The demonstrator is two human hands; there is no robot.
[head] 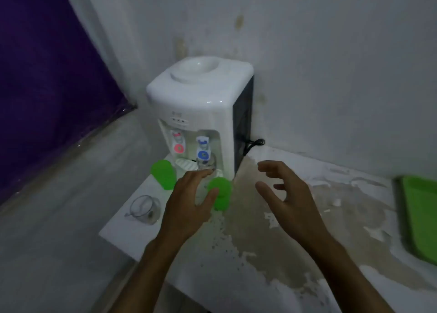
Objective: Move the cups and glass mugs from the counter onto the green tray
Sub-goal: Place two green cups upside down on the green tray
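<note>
Reaching over a stained white counter (295, 253), the left hand (186, 208) spreads its fingers around a clear glass mug (206, 170) under the blue tap of a water dispenser (201, 104), thumb beside a green cup (221, 193); whether it grips cannot be told. The right hand (290, 201) hovers open and empty. A second green cup (163, 174) and another glass mug (144, 209) stand at left; the green tray (418, 215) lies far right

The green tray (419, 218) is cut off by the right edge, so only part of it shows. The left hand (186, 206) hides part of a green cup (221, 193) and most of a blurry glass mug (208, 164) under the blue tap.
</note>
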